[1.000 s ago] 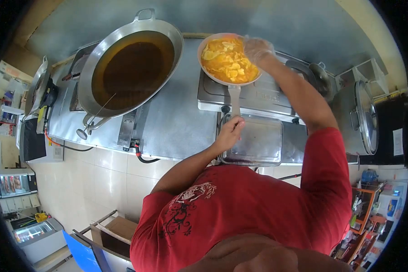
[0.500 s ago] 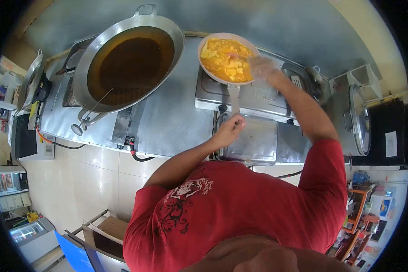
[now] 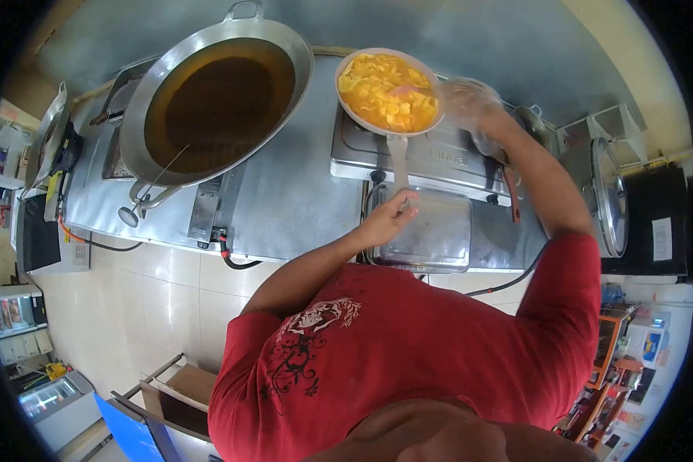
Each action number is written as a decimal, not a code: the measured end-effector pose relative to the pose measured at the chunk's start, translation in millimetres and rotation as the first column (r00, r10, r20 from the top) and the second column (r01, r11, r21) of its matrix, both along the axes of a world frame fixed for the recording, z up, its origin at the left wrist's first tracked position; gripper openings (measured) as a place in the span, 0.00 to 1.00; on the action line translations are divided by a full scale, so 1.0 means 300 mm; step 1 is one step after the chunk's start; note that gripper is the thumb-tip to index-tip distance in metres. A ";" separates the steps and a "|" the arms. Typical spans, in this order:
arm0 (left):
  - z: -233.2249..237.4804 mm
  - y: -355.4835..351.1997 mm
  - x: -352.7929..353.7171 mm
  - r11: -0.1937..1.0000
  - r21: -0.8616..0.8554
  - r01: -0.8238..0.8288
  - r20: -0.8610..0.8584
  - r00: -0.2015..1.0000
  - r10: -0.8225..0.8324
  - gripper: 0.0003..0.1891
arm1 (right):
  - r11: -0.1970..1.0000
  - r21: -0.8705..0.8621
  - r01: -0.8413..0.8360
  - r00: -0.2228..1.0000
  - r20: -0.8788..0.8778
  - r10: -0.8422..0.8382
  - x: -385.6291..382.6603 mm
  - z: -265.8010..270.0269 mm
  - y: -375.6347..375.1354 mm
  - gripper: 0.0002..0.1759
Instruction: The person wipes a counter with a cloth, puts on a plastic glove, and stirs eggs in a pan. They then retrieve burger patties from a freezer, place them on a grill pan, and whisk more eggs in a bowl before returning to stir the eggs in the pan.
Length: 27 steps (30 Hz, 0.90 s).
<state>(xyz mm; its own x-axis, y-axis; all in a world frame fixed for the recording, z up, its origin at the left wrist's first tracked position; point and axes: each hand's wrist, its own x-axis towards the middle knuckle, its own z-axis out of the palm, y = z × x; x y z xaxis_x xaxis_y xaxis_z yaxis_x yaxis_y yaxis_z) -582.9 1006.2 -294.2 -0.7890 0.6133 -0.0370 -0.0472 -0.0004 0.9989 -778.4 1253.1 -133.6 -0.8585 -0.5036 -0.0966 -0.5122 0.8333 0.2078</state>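
Observation:
My left hand (image 3: 391,222) is closed around the handle of a pale frying pan (image 3: 399,160) on a silver portable gas stove (image 3: 450,163). Yellow, partly set egg (image 3: 383,83) fills the pan in soft folds. At the pan's right rim, my right hand (image 3: 469,104), in a clear plastic glove, is smeared by motion. From it a pink spatula (image 3: 406,90) reaches into the egg; its grip is hidden in the blur. Below the stove, beside my left hand, is a clear rectangular container (image 3: 427,235).
A large wok (image 3: 135,146) of dark oil stands left, with a dial thermometer (image 3: 128,216) at its rim. Right of the stove are a brown-handled utensil (image 3: 511,194) and a big lidded pot (image 3: 612,200). A metal wall (image 3: 469,38) rises behind the counter.
My right hand has shifted right, away from the pan's middle, and the egg is spread differently. The pan sits slightly higher in view. A brown handle now shows beside my right forearm.

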 end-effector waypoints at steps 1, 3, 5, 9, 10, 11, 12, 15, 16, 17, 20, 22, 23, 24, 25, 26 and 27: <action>0.001 0.000 -0.013 1.000 -0.004 0.002 -0.026 1.000 -0.002 0.17 | 0.995 0.047 0.083 0.995 0.050 -0.085 0.091 0.138 -0.079 0.18; -0.008 -0.002 -0.009 1.000 -0.011 0.001 -0.059 0.998 -0.002 0.18 | 0.974 0.161 0.161 0.976 0.118 -0.181 0.228 0.289 -0.175 0.18; 0.000 -0.002 -0.011 0.999 -0.045 0.011 -0.029 0.999 -0.012 0.17 | 0.949 0.276 0.154 0.965 0.165 -0.205 0.289 0.298 -0.205 0.18; 0.012 -0.015 0.007 0.997 -0.070 0.024 0.019 1.000 -0.022 0.18 | 0.972 0.133 0.195 0.977 0.062 -0.205 0.223 0.116 -0.245 0.13; 0.030 -0.018 0.008 0.998 -0.061 0.005 0.023 1.000 -0.003 0.18 | 0.986 0.097 0.135 0.990 0.032 -0.138 0.181 0.108 -0.216 0.14; 0.051 -0.020 0.012 0.999 -0.052 -0.010 0.029 1.000 0.011 0.19 | 0.995 0.063 0.077 0.997 0.001 -0.077 0.141 0.103 -0.159 0.15; 0.059 -0.019 0.020 0.999 -0.043 -0.020 0.037 0.999 0.021 0.19 | 0.999 0.030 0.022 0.999 -0.028 -0.021 0.124 0.088 -0.111 0.16; 0.012 -0.001 0.009 0.999 -0.048 -0.021 0.048 0.999 0.024 0.19 | 0.960 0.143 0.241 0.966 0.061 -0.252 0.254 0.309 -0.202 0.13; -0.001 0.005 0.007 0.999 -0.030 -0.035 0.043 0.998 0.036 0.18 | 0.969 0.156 0.192 0.978 0.058 -0.202 0.292 0.310 -0.187 0.13; -0.011 0.011 0.004 0.999 -0.014 -0.050 0.037 0.998 0.051 0.18 | 0.976 0.167 0.139 0.987 0.054 -0.150 0.323 0.310 -0.167 0.13; 0.002 0.025 0.022 0.996 0.020 -0.092 0.099 0.991 0.089 0.16 | 0.973 0.232 0.009 0.996 0.084 -0.029 0.297 0.198 -0.108 0.14; -0.001 0.042 0.041 0.990 0.064 -0.127 0.150 0.982 0.116 0.16 | 0.973 0.231 -0.012 0.999 0.042 0.003 0.239 0.122 -0.063 0.13; -0.011 0.050 0.046 0.984 0.099 -0.150 0.165 0.977 0.132 0.15 | 0.980 0.200 0.004 1.000 -0.018 0.000 0.195 0.104 -0.040 0.13; -0.022 0.061 0.047 0.975 0.134 -0.176 0.180 0.972 0.150 0.16 | 0.985 0.169 0.015 0.997 -0.077 -0.002 0.161 0.092 -0.026 0.13; -0.024 0.070 0.053 0.969 0.127 -0.214 0.182 0.965 0.189 0.16 | 0.987 0.160 0.002 0.996 -0.084 0.012 0.153 0.112 -0.028 0.13; -0.022 0.080 0.062 0.962 0.120 -0.246 0.188 0.957 0.222 0.16 | 0.989 0.150 -0.007 0.996 -0.087 0.021 0.153 0.157 -0.033 0.12; -0.017 0.090 0.068 0.954 0.111 -0.277 0.189 0.949 0.253 0.16 | 0.990 0.139 -0.014 0.995 -0.094 0.027 0.148 0.178 -0.032 0.12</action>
<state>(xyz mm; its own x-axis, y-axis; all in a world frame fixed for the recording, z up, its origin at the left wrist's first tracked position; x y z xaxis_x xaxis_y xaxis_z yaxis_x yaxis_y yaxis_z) -562.5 1033.1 -299.5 -0.9127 0.3916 -0.1171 -0.1968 -0.1701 0.9656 -734.0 1243.5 -80.2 -0.8566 -0.5089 -0.0845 -0.5013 0.7825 0.3692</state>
